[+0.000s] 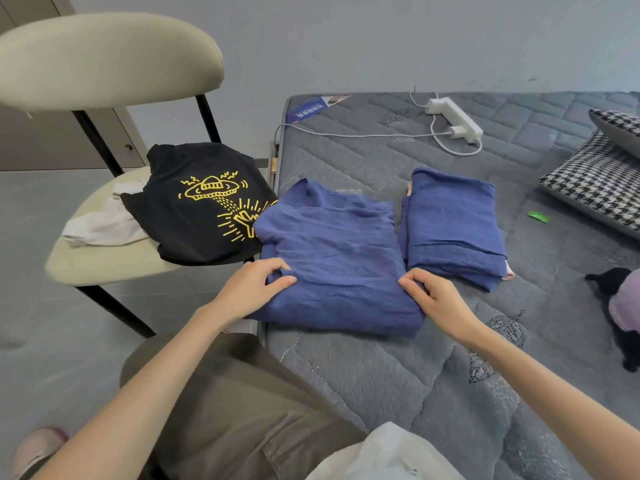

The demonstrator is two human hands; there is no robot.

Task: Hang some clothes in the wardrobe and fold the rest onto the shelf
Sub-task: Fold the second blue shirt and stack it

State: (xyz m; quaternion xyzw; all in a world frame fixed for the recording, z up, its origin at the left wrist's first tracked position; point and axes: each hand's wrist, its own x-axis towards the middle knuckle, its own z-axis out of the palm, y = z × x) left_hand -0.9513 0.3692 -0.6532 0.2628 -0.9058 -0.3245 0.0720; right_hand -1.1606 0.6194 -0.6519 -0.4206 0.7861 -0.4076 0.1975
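Both side edges of the blue shirt [339, 258] were pinched, one by the left hand [256, 285], one by the right hand [433, 299]. It lay on the mattress [415, 375].

A: Where's the blue top [332, 258]?
B: On the bed [381, 375], by its near corner, partly folded. L hand [254, 289] pinches its left side, R hand [433, 299] pinches the right.
A: Anything beside it?
B: Folded blue piece [453, 230] just to the right. Black tee [201, 209] w/ yellow print on the chair [114, 265], over a white garment [104, 226]. Power strip [453, 119] further back.
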